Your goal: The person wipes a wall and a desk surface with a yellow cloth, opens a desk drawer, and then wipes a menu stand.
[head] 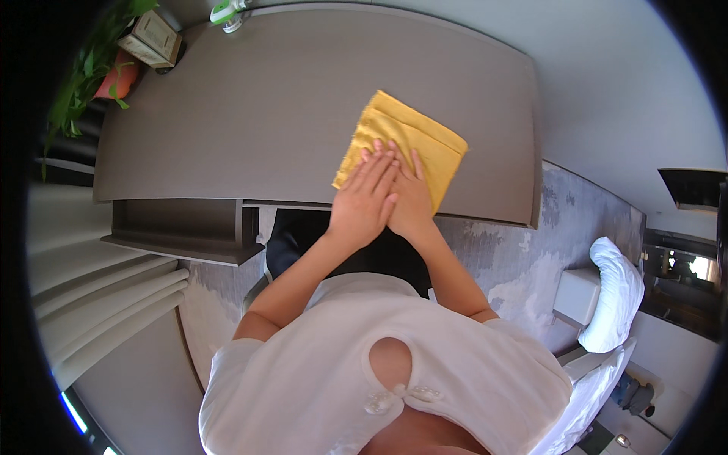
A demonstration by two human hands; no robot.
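A folded yellow cloth [424,133] lies flat on the brown desk [256,114], near its front edge and right of the middle. My right hand [414,202] rests on the cloth with its fingers spread. Across the fingers of that hand lies my left hand [361,202], palm down, its fingertips over the cloth. Part of the right hand is hidden under the left. Neither hand visibly grips the cloth. Wrinkles run through the fabric around the fingertips.
An open drawer [176,224] juts out below the desk's left front. At the far left corner stand a box [151,40] and a leafy plant [85,79] in an orange-red pot [120,75]. A green-and-white device [228,14] sits at the back edge. Curtains [125,296] hang at left.
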